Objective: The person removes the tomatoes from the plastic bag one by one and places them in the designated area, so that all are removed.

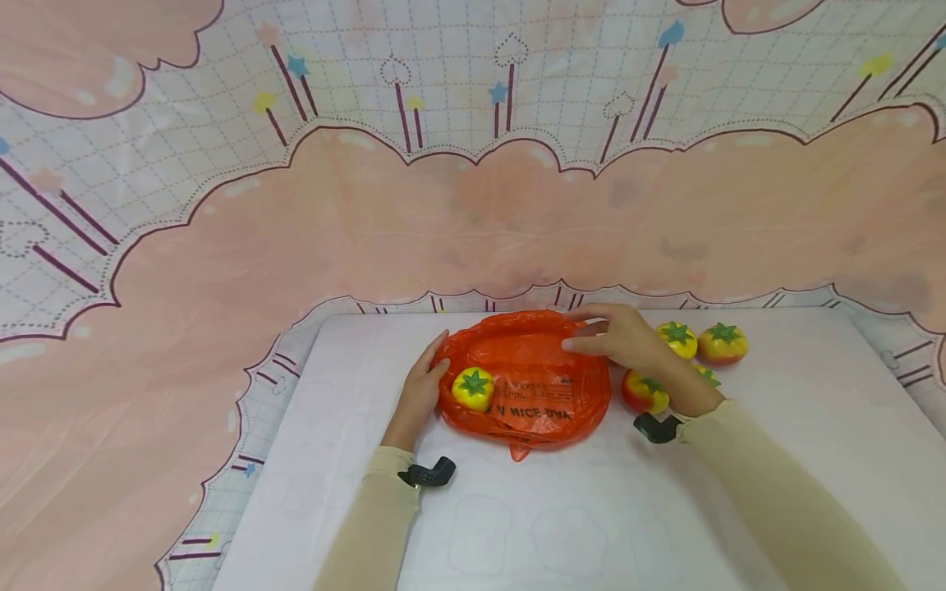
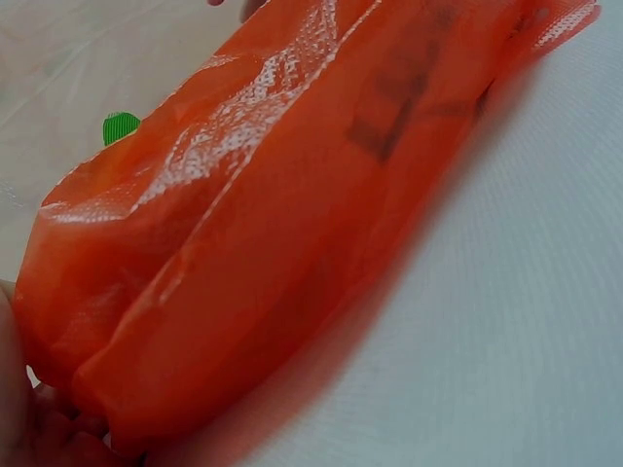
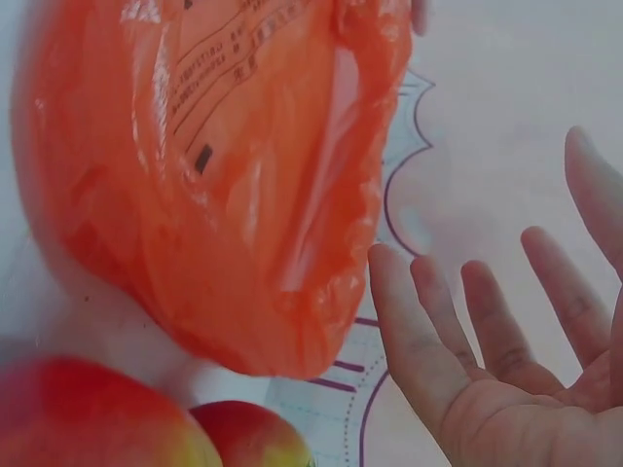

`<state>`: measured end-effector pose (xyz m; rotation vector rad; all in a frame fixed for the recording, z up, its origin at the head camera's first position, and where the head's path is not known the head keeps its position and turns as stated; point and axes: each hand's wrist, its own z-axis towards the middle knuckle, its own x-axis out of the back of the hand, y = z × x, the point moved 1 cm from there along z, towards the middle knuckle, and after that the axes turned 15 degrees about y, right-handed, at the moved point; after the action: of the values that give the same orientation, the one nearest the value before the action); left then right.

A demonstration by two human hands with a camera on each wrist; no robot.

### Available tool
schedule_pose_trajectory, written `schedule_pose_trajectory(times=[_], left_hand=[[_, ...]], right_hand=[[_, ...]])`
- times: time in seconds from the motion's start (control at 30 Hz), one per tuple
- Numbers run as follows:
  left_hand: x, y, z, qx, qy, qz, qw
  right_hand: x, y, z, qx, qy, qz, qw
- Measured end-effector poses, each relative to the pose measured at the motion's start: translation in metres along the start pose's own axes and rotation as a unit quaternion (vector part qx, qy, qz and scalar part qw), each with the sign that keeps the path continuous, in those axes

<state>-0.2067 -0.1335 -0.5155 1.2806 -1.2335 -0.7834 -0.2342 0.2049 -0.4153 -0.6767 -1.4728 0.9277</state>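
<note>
A red plastic bag [image 1: 535, 345] lies on the white table with its mouth spread wide and its rim rolled into a ring. Inside, at the left, sits a yellow fruit [image 1: 473, 389] with a green star-shaped leafy top. My left hand [image 1: 423, 386] grips the bag's left rim, thumb on the inner side; in the left wrist view the bag [image 2: 253, 233] hides most of its fingers. Over the bag's upper right rim is my right hand [image 1: 617, 332], holding nothing. Its fingers [image 3: 506, 336] are spread beside the bag in the right wrist view.
Several more yellow-and-red fruits stand right of the bag, among them one at the back [image 1: 723, 345] and one close to the bag [image 1: 645, 391]. A patterned pink and white cloth [image 1: 473, 222] hangs behind the table [image 1: 554, 525].
</note>
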Motion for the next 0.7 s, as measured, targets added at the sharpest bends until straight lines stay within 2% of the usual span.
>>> schedule_pose_trajectory(times=[0.2, 0.4, 0.5, 0.6, 0.7], left_hand=[[0.0, 0.0, 0.0, -0.004, -0.001, 0.001, 1.0], [0.001, 0.0, -0.001, -0.009, 0.0, 0.001, 1.0], [0.001, 0.0, -0.001, -0.015, 0.001, 0.001, 0.9999], [0.001, 0.0, -0.001, -0.009, 0.002, 0.003, 1.0], [0.001, 0.0, 0.0, -0.005, 0.001, 0.003, 1.0]], right_hand=[[-0.009, -0.003, 0.003, 0.012, -0.007, -0.008, 0.9999], [-0.018, -0.006, 0.008, 0.001, -0.026, -0.022, 0.9994], [-0.022, -0.008, 0.009, -0.01, -0.034, -0.012, 0.9993], [-0.027, -0.01, 0.01, -0.013, -0.041, 0.0, 0.9991], [-0.032, -0.011, 0.011, -0.001, -0.045, -0.003, 0.999]])
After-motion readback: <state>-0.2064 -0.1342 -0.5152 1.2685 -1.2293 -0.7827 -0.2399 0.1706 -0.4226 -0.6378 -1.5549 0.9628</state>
